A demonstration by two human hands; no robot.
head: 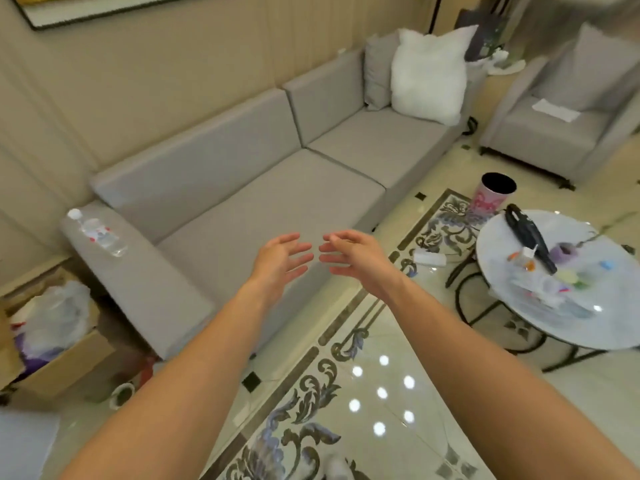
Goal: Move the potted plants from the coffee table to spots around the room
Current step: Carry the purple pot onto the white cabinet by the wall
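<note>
By the sofa's arm a small pot (122,393) already sits on the floor. My left hand (280,259) and right hand (353,258) hover spread, holding nothing. One purple pot (566,252) waits on the coffee table (519,306).

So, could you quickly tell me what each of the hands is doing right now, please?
Left hand: open, fingers spread, holding nothing.
Right hand: open, fingers spread, holding nothing.
</note>
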